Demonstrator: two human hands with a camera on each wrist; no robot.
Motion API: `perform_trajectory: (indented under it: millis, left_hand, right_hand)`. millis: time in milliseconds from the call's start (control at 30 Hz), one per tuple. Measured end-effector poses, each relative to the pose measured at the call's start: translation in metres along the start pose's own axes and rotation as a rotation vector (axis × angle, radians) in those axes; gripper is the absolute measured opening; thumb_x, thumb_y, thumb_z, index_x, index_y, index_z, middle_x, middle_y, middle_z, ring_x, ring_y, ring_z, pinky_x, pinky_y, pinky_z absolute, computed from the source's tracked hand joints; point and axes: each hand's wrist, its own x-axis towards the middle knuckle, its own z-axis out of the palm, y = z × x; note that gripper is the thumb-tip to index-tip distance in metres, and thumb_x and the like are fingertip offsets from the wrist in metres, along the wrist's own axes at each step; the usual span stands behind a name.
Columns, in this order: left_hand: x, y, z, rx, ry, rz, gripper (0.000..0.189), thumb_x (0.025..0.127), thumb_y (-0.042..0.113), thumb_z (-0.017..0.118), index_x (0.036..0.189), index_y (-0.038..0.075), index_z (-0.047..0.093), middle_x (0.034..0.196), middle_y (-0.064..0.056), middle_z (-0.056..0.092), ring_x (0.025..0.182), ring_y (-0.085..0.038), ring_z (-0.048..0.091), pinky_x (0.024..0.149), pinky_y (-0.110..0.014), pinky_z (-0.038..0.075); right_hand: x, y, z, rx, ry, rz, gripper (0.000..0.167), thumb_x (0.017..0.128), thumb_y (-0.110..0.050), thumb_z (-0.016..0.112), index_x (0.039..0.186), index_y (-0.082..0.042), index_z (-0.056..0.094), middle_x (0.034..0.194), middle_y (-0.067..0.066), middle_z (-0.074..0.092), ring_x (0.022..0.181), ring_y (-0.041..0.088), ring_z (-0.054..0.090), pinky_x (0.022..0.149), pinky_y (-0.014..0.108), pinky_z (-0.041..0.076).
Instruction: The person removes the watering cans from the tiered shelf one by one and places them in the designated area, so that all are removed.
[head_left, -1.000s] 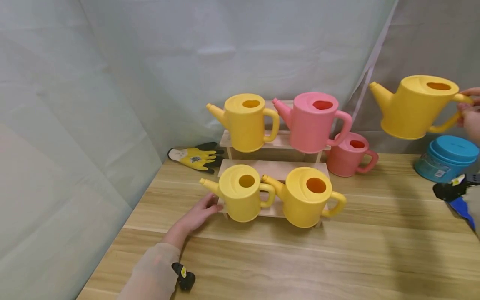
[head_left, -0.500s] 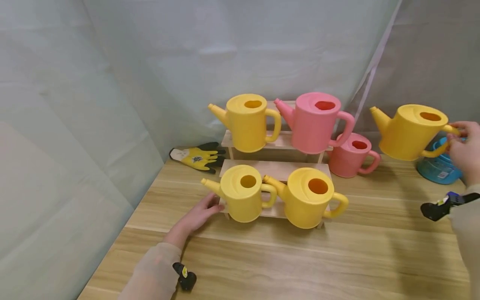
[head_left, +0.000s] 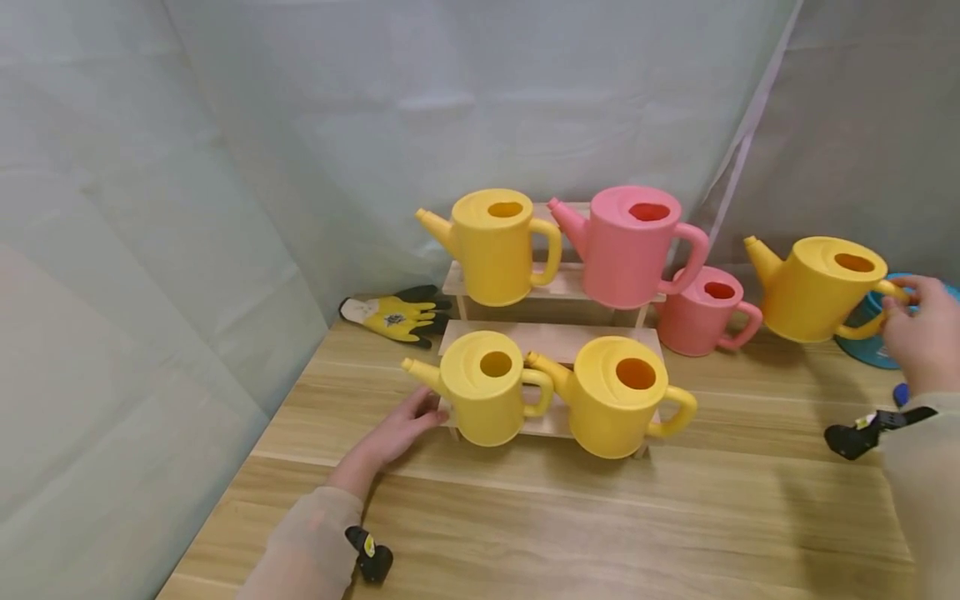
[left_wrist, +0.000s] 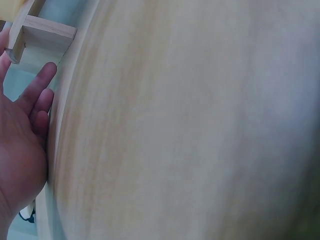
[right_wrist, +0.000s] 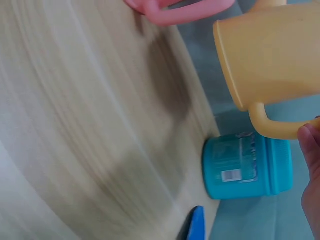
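My right hand [head_left: 921,329] grips the handle of a yellow watering can [head_left: 821,292], which hangs above the table at the right, spout pointing left. In the right wrist view its base shows clear of the table. My left hand [head_left: 401,429] holds the lower left corner of a tiered wooden rack [head_left: 551,337], thumb at the board's front edge. In the left wrist view several of its fingers [left_wrist: 42,82] reach past the rack's end. On the rack's lower tier stand a pale yellow can [head_left: 480,400] and a deeper yellow one [head_left: 611,408]. Higher up stand a yellow can [head_left: 491,258] and a pink can [head_left: 626,250].
Beside the rack, another pink watering can [head_left: 697,317] stands on the wooden table [head_left: 600,525]. A blue lidded tub [right_wrist: 235,165] sits behind my right hand, with a blue object [right_wrist: 197,222] nearby. Yellow-and-black gloves [head_left: 393,317] lie left of the rack. Pale curtains hang behind.
My right hand has come in from the right edge and lowered the yellow watering can, which now overlaps the blue tub. My left hand has stayed at the rack's corner.
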Motion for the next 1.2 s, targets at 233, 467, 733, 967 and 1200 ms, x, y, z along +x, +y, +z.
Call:
perform_trajectory:
  millis: [233,467,733,967,1200]
  left_hand:
    - [0.013,-0.031,0.003,0.022,0.039,-0.016,0.064,0.090,0.045,0.056,0.146,0.029,0.030,0.146,-0.014,0.036,0.131,-0.033,0.035,0.106,-0.056,0.024]
    - [0.014,-0.032,0.003,0.033,0.034,-0.013,0.064,0.091,0.045,0.056,0.146,0.026,0.030,0.146,-0.016,0.034,0.132,-0.036,0.033,0.106,-0.056,0.023]
    - [0.014,-0.032,0.003,0.031,0.038,-0.028,0.066,0.089,0.051,0.056,0.145,0.031,0.030,0.148,-0.012,0.033,0.132,-0.034,0.033,0.106,-0.056,0.023]
    - [0.013,-0.031,0.003,0.023,0.031,-0.008,0.063,0.091,0.044,0.056,0.146,0.028,0.029,0.146,-0.015,0.034,0.131,-0.035,0.034,0.106,-0.056,0.024]
    - [0.014,-0.029,0.002,0.025,0.010,-0.038,0.064,0.094,0.036,0.055,0.148,0.020,0.025,0.148,-0.020,0.030,0.132,-0.038,0.031,0.106,-0.057,0.022]
  right_hand:
    - [-0.008,0.007,0.009,-0.054,0.009,0.039,0.045,0.102,-0.014,0.029,0.144,0.002,0.025,0.133,0.034,0.035,0.087,0.033,0.053,0.050,0.022,0.040]
    - [-0.013,0.015,0.020,-0.105,0.006,0.095,0.046,0.103,-0.017,0.027,0.145,0.002,0.021,0.136,0.035,0.033,0.109,0.049,0.039,0.079,0.056,0.043]
    - [-0.016,0.026,0.029,-0.061,-0.011,0.126,0.047,0.103,-0.019,0.027,0.145,0.002,0.022,0.134,0.034,0.033,0.115,0.049,0.036,0.089,0.058,0.041]
    - [-0.017,0.030,0.034,-0.038,-0.021,0.121,0.047,0.103,-0.019,0.027,0.145,0.001,0.021,0.135,0.035,0.033,0.113,0.049,0.040,0.082,0.056,0.044]
    - [-0.018,0.031,0.036,-0.046,-0.042,0.126,0.047,0.103,-0.017,0.028,0.145,0.003,0.021,0.133,0.036,0.033,0.112,0.049,0.039,0.080,0.055,0.045]
